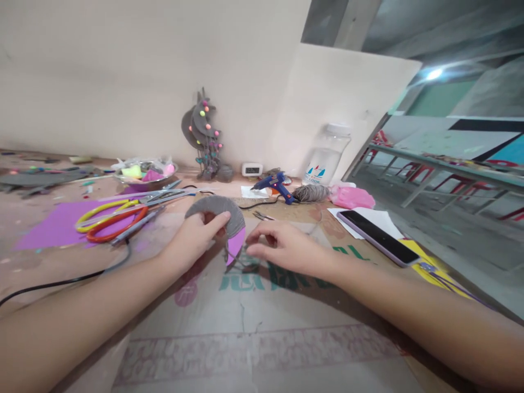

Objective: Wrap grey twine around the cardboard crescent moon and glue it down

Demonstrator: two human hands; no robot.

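My left hand (204, 229) pinches a crescent shape (216, 210) between thumb and fingers. Grey yarn is wound over most of the crescent, while its lower tip (235, 248) shows bare purple. A loose strand of yarn (233, 255) hangs by that tip. Just right of the crescent is my right hand (282, 245), its fingers curved and thumb apart, with nothing visible between them. Behind the hands lies a ball of grey yarn (311, 193), beside a blue glue gun (276, 185).
Scissors with yellow and orange handles (110, 221) lie on purple sheets (53, 226) at left. A phone (376, 237) rests at right. Along the wall stand a bowl of scraps (145, 172), a decorated crescent ornament (203, 134), a small clock (251, 169) and a bottle (325, 155).
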